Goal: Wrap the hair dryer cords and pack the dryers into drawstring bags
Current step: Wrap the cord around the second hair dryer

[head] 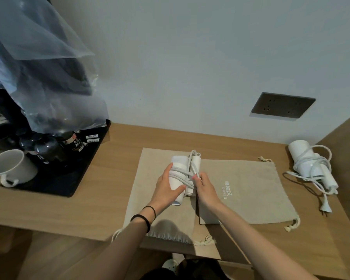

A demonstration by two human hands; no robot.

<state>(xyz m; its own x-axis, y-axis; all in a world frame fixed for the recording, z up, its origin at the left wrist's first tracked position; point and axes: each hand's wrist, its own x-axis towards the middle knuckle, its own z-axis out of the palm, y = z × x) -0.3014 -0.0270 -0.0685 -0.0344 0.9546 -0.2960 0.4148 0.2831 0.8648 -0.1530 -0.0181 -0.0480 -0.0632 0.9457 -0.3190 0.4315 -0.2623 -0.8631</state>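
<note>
Hair dryer gripped by left hand, right hand pinching cord

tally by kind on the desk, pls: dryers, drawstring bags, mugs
Hair dryers: 2, the held hair dryer and the right hair dryer
Drawstring bags: 2, the left bag and the right bag
Mugs: 1, the white mug
Total: 5

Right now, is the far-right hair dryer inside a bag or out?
Out. That dryer lies bare on the counter, its cord loosely wound, plug trailing; the nearest drawstring bag lies flat beside it.
</note>
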